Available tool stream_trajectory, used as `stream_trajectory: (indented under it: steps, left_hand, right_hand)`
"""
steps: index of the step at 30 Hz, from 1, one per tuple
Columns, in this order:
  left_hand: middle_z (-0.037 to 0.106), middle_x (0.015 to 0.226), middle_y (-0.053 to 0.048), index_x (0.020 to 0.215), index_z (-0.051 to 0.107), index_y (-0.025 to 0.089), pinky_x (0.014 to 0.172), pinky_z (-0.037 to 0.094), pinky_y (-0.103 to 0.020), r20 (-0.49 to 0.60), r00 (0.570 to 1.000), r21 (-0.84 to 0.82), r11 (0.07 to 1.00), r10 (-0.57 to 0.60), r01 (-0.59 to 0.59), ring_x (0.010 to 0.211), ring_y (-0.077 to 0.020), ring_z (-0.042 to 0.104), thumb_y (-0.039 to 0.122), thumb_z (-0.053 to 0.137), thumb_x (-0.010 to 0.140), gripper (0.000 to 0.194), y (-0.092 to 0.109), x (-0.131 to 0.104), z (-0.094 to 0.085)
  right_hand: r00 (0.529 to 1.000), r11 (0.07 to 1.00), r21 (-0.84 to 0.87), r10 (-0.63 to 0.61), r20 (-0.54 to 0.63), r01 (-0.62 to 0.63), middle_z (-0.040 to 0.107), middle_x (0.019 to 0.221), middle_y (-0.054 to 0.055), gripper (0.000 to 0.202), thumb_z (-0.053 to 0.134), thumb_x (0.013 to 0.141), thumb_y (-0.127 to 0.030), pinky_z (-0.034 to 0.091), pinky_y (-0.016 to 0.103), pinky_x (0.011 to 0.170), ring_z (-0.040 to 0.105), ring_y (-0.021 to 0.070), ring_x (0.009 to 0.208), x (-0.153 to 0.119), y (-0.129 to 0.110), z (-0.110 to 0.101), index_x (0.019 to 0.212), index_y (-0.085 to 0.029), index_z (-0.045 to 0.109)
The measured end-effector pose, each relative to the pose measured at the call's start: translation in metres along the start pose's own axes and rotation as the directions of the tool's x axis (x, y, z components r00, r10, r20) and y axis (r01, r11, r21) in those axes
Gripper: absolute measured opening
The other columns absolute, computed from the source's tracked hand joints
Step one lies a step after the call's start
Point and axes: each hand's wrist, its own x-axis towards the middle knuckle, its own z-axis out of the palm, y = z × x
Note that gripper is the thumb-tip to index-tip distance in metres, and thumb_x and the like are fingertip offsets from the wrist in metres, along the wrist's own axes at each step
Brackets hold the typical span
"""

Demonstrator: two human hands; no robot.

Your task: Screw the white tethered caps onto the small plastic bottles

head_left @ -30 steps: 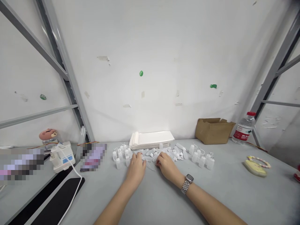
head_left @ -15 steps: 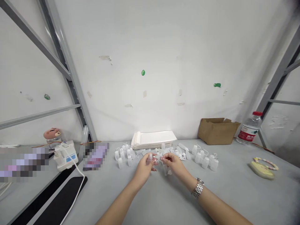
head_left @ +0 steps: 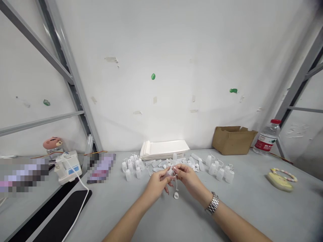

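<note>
My left hand (head_left: 158,183) is closed round a small translucent squeeze bottle (head_left: 169,172), mostly covered by the fingers. Meeting it from the right, my right hand (head_left: 185,174) pinches the upper part of a white strap at the bottle's top. A white cap (head_left: 176,195) dangles from that strap below the fingers. Just beyond both hands lies a loose pile of bottles and cap pieces (head_left: 194,164). Bottles with looped straps stand in a group on the left (head_left: 128,175) and another on the right (head_left: 220,174).
White padded envelopes (head_left: 166,147) are stacked against the wall. A cardboard box (head_left: 233,141) and a water bottle (head_left: 266,139) stand at the back right. Nearer is a yellow item (head_left: 279,181) with a beaded bracelet (head_left: 284,173). On the left are a power strip (head_left: 69,168) and a cable.
The bottle in my left hand has shifted right to meet my right fingers. The strap and cap now hang below the joined hands. The view has moved slightly.
</note>
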Motion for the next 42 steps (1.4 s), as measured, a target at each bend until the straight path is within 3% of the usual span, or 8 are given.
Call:
stream_trajectory:
  steps: [7,15,19,24,30,35,42]
  left_hand:
    - [0.061,0.064,-0.001,0.111,0.059,0.010,0.038,0.042,-0.021,0.019,1.000,0.021,1.000,0.002,-0.003,0.043,-0.0094,0.054,0.027,0.056,0.067,0.047,0.000,0.000,0.000]
    - [0.060,0.074,-0.004,0.123,0.047,0.014,0.038,0.043,-0.020,0.008,1.000,-0.023,1.000,0.018,-0.018,0.054,-0.0125,0.059,0.032,0.057,0.068,0.059,0.001,-0.003,0.002]
    - [0.060,0.073,-0.004,0.116,0.052,0.013,0.037,0.042,-0.020,-0.031,0.998,-0.033,0.998,0.050,-0.051,0.056,-0.0140,0.060,0.036,0.057,0.067,0.054,0.002,-0.003,0.003]
    - [0.064,0.090,-0.010,0.110,0.055,0.012,0.039,0.043,-0.022,-0.123,0.988,-0.076,0.992,0.094,-0.104,0.063,-0.0166,0.061,0.035,0.057,0.069,0.047,0.004,-0.003,0.001]
    - [0.063,0.090,-0.011,0.109,0.055,0.012,0.039,0.043,-0.022,-0.115,0.987,-0.084,0.989,0.111,-0.121,0.062,-0.0158,0.059,0.037,0.057,0.069,0.048,0.007,-0.004,0.000]
    - [0.062,0.088,-0.010,0.106,0.054,0.011,0.038,0.043,-0.022,-0.126,0.983,-0.094,0.985,0.131,-0.144,0.060,-0.0150,0.058,0.041,0.056,0.069,0.048,0.005,-0.004,0.000]
    - [0.061,0.086,-0.008,0.105,0.055,0.014,0.039,0.042,-0.021,-0.126,0.978,-0.058,0.982,0.169,-0.177,0.061,-0.0141,0.057,0.043,0.054,0.074,0.044,0.004,-0.005,0.000]
  right_hand:
    - [0.999,0.998,-0.056,-0.008,-0.054,0.005,0.059,0.065,0.000,0.026,0.069,0.063,-0.040,0.041,0.026,0.060,0.052,0.0119,0.059,0.000,-0.002,0.000,0.068,-0.016,0.060]
    - [0.995,0.998,0.000,-0.066,-0.077,0.066,0.059,0.064,-0.002,0.026,0.072,0.059,-0.035,0.043,0.027,0.058,0.054,0.0118,0.057,-0.005,-0.011,0.006,0.071,-0.018,0.057]
    - [0.993,0.994,-0.041,-0.099,-0.061,0.097,0.061,0.065,-0.001,0.024,0.071,0.061,-0.035,0.045,0.028,0.061,0.056,0.0135,0.060,-0.007,-0.013,0.009,0.073,-0.019,0.059]
    - [0.984,0.991,-0.050,-0.128,-0.125,0.123,0.065,0.073,0.001,0.022,0.071,0.062,-0.034,0.047,0.030,0.070,0.061,0.0163,0.070,-0.008,-0.013,0.010,0.076,-0.020,0.060]
    - [0.987,0.988,-0.123,-0.105,-0.120,0.090,0.066,0.077,0.003,0.020,0.067,0.066,-0.032,0.048,0.033,0.074,0.061,0.0185,0.076,-0.011,-0.015,0.010,0.082,-0.020,0.066]
    - [0.971,0.953,-0.228,-0.224,-0.080,0.201,0.063,0.082,0.003,0.019,0.060,0.074,-0.031,0.047,0.031,0.073,0.060,0.0180,0.078,-0.014,-0.012,0.010,0.091,-0.024,0.067]
    - [0.923,0.828,-0.454,-0.384,-0.034,0.328,0.059,0.080,0.002,0.018,0.053,0.080,-0.027,0.046,0.030,0.070,0.056,0.0166,0.076,-0.021,-0.013,0.015,0.096,-0.025,0.062]
